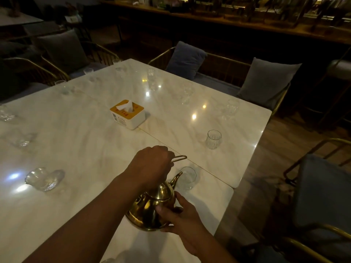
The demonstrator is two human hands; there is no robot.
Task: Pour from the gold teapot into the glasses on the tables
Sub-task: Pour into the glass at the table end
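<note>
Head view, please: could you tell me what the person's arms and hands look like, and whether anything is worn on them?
Both are bare. The left hand and right hand wear no gloves, and I can see no rings. The left forearm and right forearm show no sleeves, and no watch or bracelet shows at either wrist, though the dim light could hide something small.

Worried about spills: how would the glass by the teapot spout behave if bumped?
The glass beside the teapot looks thin and empty, so probably light and easy to tip. The polished marble table likely lets it slide. Its round wall suggests it would roll if toppled.
</note>
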